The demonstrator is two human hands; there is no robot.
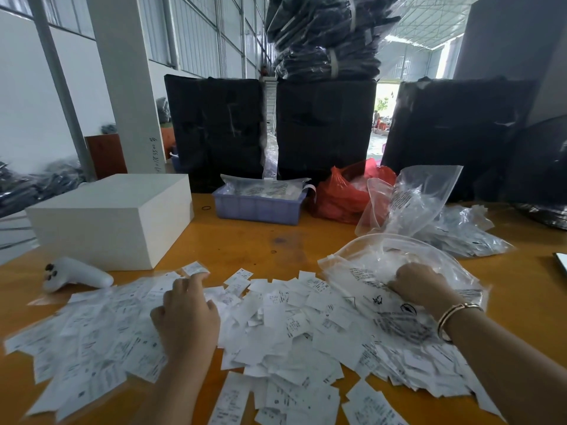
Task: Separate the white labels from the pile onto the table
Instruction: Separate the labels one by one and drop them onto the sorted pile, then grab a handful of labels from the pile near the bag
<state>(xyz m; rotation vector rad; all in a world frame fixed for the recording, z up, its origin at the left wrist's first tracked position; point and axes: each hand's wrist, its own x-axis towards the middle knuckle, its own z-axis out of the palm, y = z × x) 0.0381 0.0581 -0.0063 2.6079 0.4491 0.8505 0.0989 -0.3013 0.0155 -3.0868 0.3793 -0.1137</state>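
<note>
A wide pile of small white printed labels [285, 326] covers the near part of the orange table [245, 240]. My left hand [187, 314] lies palm down on the pile's left half, its fingers spread over the labels. My right hand [420, 283], with a gold bracelet on the wrist, grips the crumpled clear plastic bag [395, 259] that lies over the right side of the pile. More labels lie under and in front of that bag.
A white box [110, 219] and a white handheld controller [76, 274] sit at the left. Behind the pile stand a blue tray [257, 207], a red bag [340, 194] and more clear bags [429, 207]. Black wrapped bundles [325, 127] line the far edge.
</note>
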